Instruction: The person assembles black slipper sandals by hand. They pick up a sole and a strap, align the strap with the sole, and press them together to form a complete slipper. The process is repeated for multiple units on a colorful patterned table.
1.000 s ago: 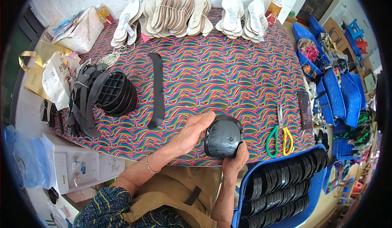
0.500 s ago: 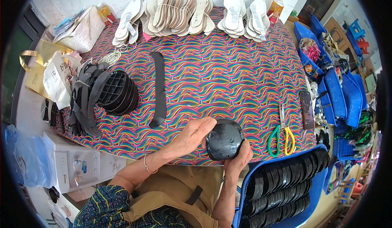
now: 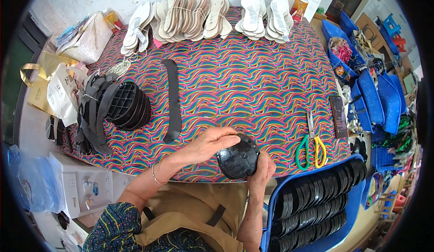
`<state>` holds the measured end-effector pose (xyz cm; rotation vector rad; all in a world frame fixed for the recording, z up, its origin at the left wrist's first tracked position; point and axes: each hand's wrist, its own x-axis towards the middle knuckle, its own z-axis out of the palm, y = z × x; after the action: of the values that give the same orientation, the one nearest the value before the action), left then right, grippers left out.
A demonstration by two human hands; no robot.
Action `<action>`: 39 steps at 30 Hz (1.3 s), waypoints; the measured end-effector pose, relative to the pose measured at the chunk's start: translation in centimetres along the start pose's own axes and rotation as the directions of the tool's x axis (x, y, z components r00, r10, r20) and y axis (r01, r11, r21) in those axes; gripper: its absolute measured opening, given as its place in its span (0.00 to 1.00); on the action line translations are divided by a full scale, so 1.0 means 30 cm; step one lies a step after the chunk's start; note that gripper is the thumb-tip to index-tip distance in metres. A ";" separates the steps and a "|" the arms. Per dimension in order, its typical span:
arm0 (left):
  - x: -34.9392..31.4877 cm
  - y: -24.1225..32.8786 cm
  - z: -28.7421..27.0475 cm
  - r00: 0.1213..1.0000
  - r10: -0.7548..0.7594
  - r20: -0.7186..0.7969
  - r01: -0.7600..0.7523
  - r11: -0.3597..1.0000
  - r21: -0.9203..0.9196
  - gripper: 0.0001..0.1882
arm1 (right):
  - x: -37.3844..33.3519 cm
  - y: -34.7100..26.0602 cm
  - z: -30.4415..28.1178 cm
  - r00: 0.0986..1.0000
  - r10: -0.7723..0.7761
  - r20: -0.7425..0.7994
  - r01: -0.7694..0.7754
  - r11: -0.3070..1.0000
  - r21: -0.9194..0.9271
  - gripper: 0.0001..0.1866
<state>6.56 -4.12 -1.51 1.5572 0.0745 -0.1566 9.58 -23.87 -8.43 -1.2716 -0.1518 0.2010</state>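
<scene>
At the table's near edge I hold a glossy black shoe heel (image 3: 238, 160), its smooth rounded face turned up. My right hand (image 3: 261, 173) is closed on its right side, thumb along the rim. My left hand (image 3: 210, 144) is closed at its upper left edge, with the thumb on top and the other fingers partly hidden. A long black strip (image 3: 173, 100) lies flat beyond my left hand. Farther left stands a stack of black heels (image 3: 131, 107), the top one showing a gridded hollow. A bundle of black strips (image 3: 92, 116) rests against that stack.
Scissors (image 3: 312, 146) with green and yellow handles and a phone (image 3: 337, 115) lie on the right. A blue basket (image 3: 270, 209) of black heels stands at the near right. Bundled insoles (image 3: 181, 17) line the back, beside a bottle (image 3: 299, 6). Bags (image 3: 63, 94) sit at the left.
The heel has tilted and shifted slightly left in my hands. My left fingers now reach over its upper edge. The whole view has moved a little.
</scene>
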 end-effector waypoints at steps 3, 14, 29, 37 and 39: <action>0.001 -0.006 -0.015 0.999 -0.018 0.037 0.017 0.999 0.041 0.19 | -0.004 0.013 -0.020 0.999 0.035 0.013 -0.036 0.998 0.043 0.17; 0.014 0.014 -0.029 0.990 -0.106 0.093 0.103 0.994 0.035 0.17 | -0.002 -0.053 0.013 0.994 0.070 0.089 -0.060 0.992 -0.114 0.21; 0.031 0.014 0.002 0.998 -0.034 0.050 0.025 0.985 0.170 0.16 | -0.003 -0.031 0.013 0.994 0.014 0.111 0.008 0.981 -0.196 0.28; 0.032 0.014 0.027 0.972 -0.211 0.102 0.233 0.901 -0.365 0.12 | 0.000 0.002 -0.031 0.986 0.150 0.078 -0.159 0.978 0.135 0.37; 0.034 0.011 0.028 0.973 -0.208 0.099 0.230 0.897 -0.377 0.12 | 0.005 0.016 -0.045 0.981 0.156 0.118 -0.177 0.966 0.190 0.38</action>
<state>7.58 -5.00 -1.32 1.1447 0.2252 -0.3436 10.01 -24.96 -9.27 -1.0743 -0.1087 0.4167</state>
